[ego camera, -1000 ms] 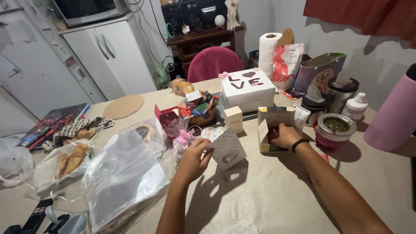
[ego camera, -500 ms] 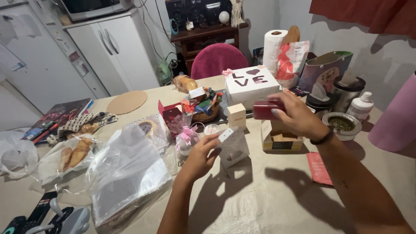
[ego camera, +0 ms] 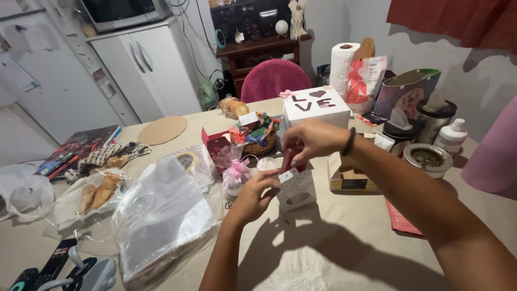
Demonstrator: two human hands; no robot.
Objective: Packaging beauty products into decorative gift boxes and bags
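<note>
— Bench (ego camera: 344,253) nearest, then left hand (ego camera: 252,198) gripping dotted bag (ego camera: 296,189) by its edge?
— Yes. Bag upright on bench, right hand (ego camera: 309,141) just above, pinching red box (ego camera: 289,160) at bag's mouth.
— Beyond?
— Open carton (ego camera: 351,178) beside, basket (ego camera: 254,141), white box (ego camera: 315,105) farther back.
</note>
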